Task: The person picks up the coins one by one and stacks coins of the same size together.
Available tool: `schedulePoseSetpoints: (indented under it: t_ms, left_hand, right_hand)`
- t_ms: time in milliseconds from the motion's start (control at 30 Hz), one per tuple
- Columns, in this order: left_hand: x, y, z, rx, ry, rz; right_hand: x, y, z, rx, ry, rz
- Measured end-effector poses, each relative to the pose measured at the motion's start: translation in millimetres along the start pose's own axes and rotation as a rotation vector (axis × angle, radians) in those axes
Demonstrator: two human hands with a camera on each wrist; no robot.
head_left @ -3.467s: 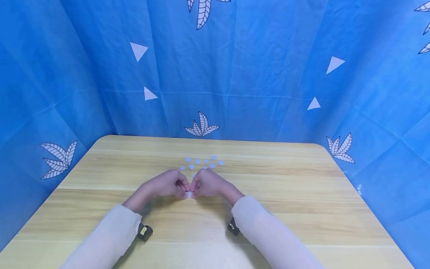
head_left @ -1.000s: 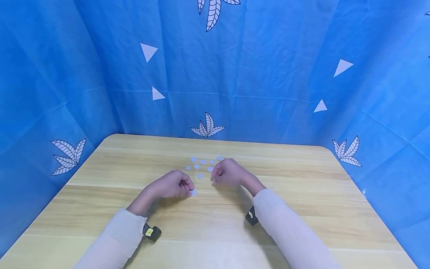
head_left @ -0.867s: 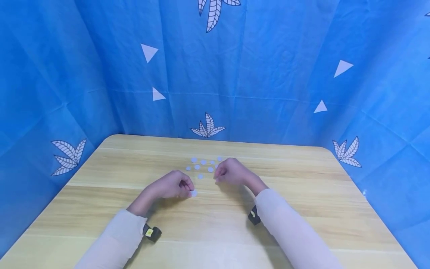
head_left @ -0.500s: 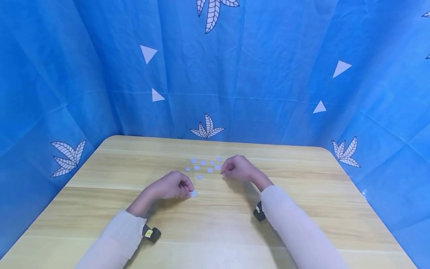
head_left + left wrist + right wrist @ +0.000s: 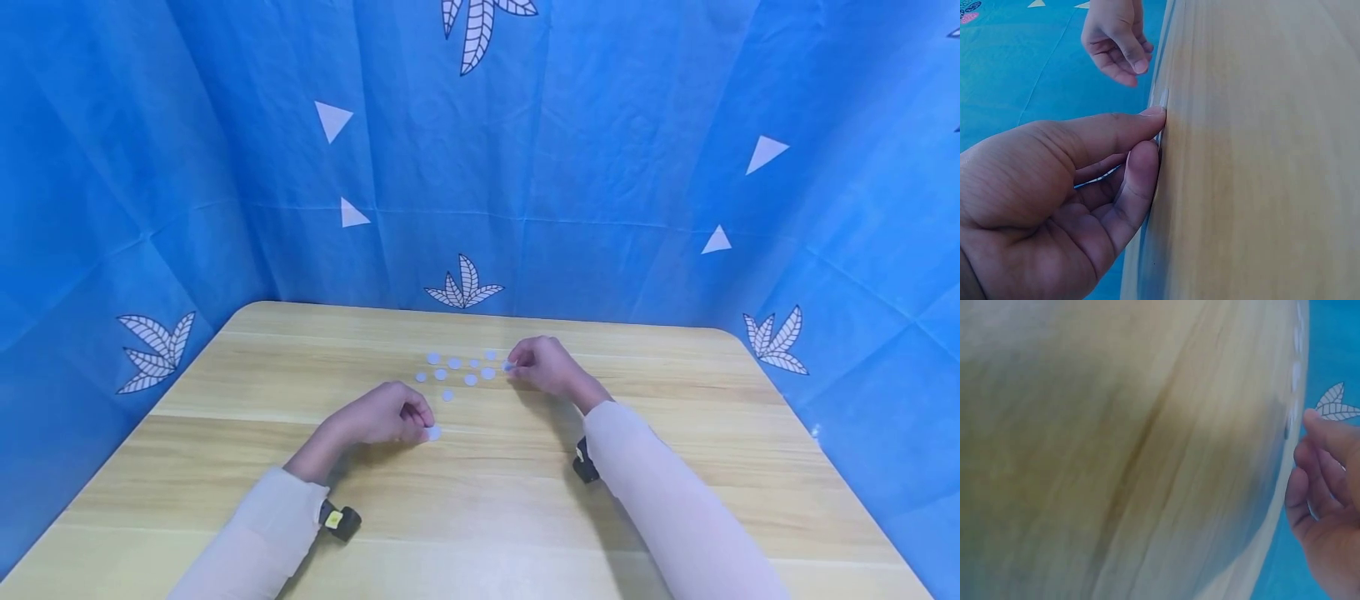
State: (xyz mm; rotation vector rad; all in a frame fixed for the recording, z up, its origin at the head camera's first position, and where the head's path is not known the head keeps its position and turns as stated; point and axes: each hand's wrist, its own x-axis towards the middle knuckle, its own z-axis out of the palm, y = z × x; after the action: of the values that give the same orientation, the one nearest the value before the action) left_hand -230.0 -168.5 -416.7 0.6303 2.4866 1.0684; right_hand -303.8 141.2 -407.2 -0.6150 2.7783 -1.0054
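Thumb and fingertips of my left hand point(image 5: 386, 414) pinch the left edge of a small, thin, round white disc point(image 5: 433, 432), low on the wooden table. The left wrist view shows this disc edge-on point(image 5: 1165, 99) just past the thumb tip. My right hand point(image 5: 546, 364) is farther back, over the right end of a group of similar discs. Its thumb and fingers are loosely bent and apart, with the rightmost disc point(image 5: 509, 367) right at the fingertips. In the left wrist view the right hand point(image 5: 1119, 47) shows nothing held between thumb and fingers.
Several more white discs point(image 5: 440, 375) lie in a loose cluster on the table point(image 5: 480, 517), between and beyond the hands. Blue patterned cloth point(image 5: 615, 175) hangs behind and at both sides. A small black wrist camera point(image 5: 343, 522) sits under the left cuff.
The right hand has left the left hand and moved right and away from the body, to the rightmost disc. The left hand stays at its disc.
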Motion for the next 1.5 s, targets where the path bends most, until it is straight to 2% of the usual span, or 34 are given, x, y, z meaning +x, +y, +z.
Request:
schedulePoseSetpoints:
  t_ms: [467,1033,1500]
  left_hand:
    - [3.1,1.5,0.6,-0.007,-0.001,-0.002]
    - [2.0,0.3,-0.3,-0.012,-0.004,-0.004]
    - [-0.4,-0.9,-0.1,-0.004,-0.001,0.001]
  right_hand:
    - [12.7,13,2,-0.045,0.004,0.041]
    - [18.4,9,4,-0.045,-0.014,0.089]
    - [15.8,3,-2,-0.018,-0.105,0.114]
